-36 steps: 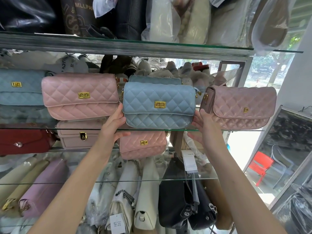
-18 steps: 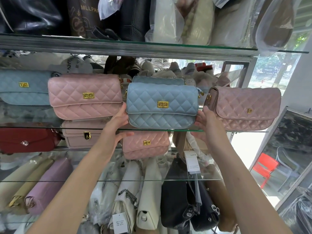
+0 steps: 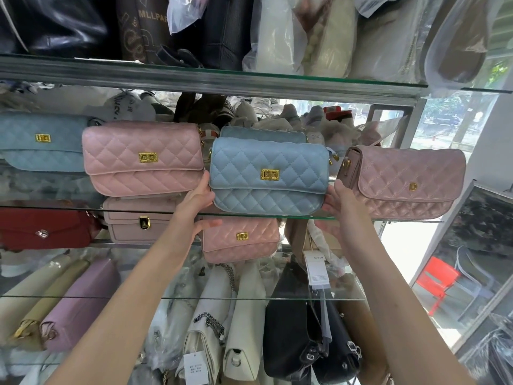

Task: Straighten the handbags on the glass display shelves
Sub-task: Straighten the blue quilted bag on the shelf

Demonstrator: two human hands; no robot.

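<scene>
left hand (image 3: 198,202), right hand (image 3: 341,208), flanking blue handbag (image 3: 268,159)

The glass display shelves (image 3: 277,86) stood in a metal frame with a pale grey upright (image 3: 415,129) at its right side. Beyond the upright, a window (image 3: 449,120) admitted strong daylight, and green trees (image 3: 441,107) showed outside. A white wall (image 3: 491,140) adjoined the window. Below it sat a framed dark panel (image 3: 483,226). A red plastic chair (image 3: 434,283) stood on the bright floor (image 3: 399,245), with a grey chair (image 3: 472,269) just beside it.
</scene>
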